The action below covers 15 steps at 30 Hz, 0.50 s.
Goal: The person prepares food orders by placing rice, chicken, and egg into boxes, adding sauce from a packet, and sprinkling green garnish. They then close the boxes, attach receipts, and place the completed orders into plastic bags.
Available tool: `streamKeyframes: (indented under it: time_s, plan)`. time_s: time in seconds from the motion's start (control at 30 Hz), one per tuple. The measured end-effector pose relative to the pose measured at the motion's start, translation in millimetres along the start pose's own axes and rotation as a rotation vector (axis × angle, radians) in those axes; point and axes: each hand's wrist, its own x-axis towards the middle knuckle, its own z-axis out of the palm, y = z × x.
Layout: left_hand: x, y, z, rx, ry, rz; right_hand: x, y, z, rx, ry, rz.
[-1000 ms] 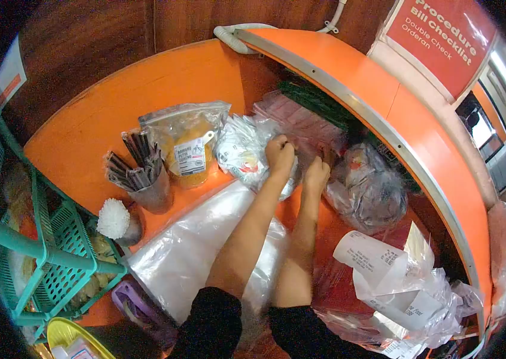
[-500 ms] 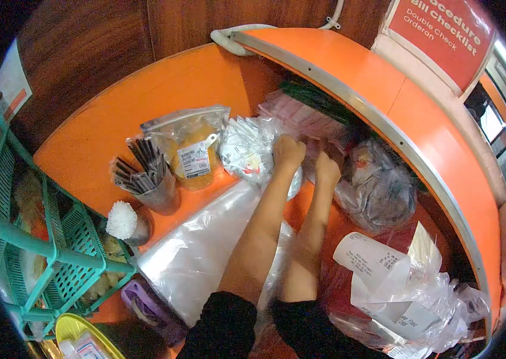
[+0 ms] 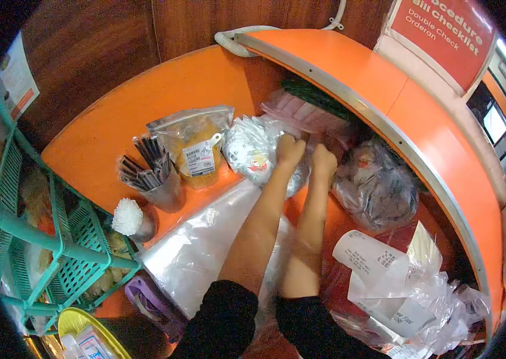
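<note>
My left hand (image 3: 290, 149) is closed, fingers curled in, at the right side of a clear plastic bag (image 3: 251, 146) full of white sachets. Close beside it, my right hand (image 3: 324, 161) is also closed. Thin clear plastic shows around and between both fists, and it seems to be the upper part of the sachet bag. My fingertips are hidden from this angle. To the right of my right hand lies another clear bag (image 3: 378, 188) with dark packets inside. Behind my hands is a pack of pinkish packets (image 3: 304, 113).
A pouch (image 3: 198, 152) of yellow-orange food, a cup of black-wrapped sticks (image 3: 160, 185) and a cup of white straws (image 3: 128, 216) stand left. Flat plastic sheets (image 3: 199, 239) lie under my forearms. Green baskets (image 3: 73, 251), receipts (image 3: 366, 257) and an overhanging orange shelf (image 3: 378, 90) surround them.
The view has shifted slightly. My two fists stay close together at the plastic, with the right one a little higher. The surrounding items stay where they were.
</note>
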Motion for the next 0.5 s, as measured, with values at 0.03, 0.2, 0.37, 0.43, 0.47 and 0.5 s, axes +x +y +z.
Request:
streamKeyframes:
  time_s: [0.03,0.2,0.37,0.43,0.47,0.5]
  plan:
    - [-3.6,1.7,-3.2,-0.005,0.001,0.008,3.0,-5.1,3.5,-0.123,-0.013,0.108]
    - [-9.3,-0.1,-8.4,0.111,-0.020,0.321,13.9,-0.8,16.9,-0.248,0.077,0.039]
    - [-16.3,5.1,-14.3,0.106,-0.046,0.389,35.3,-13.3,1.8,-0.429,0.015,-0.331]
    - [-25.5,16.7,-23.3,0.066,-0.074,0.410,60.0,-7.1,2.6,-0.382,-0.007,-0.335]
    - [-29.7,24.3,-29.0,0.031,-0.114,0.420,71.5,-5.7,0.8,-0.362,-0.017,-0.341]
    - [-33.6,32.0,-35.1,0.037,-0.113,0.436,79.3,-3.3,0.6,-0.349,-0.029,-0.338]
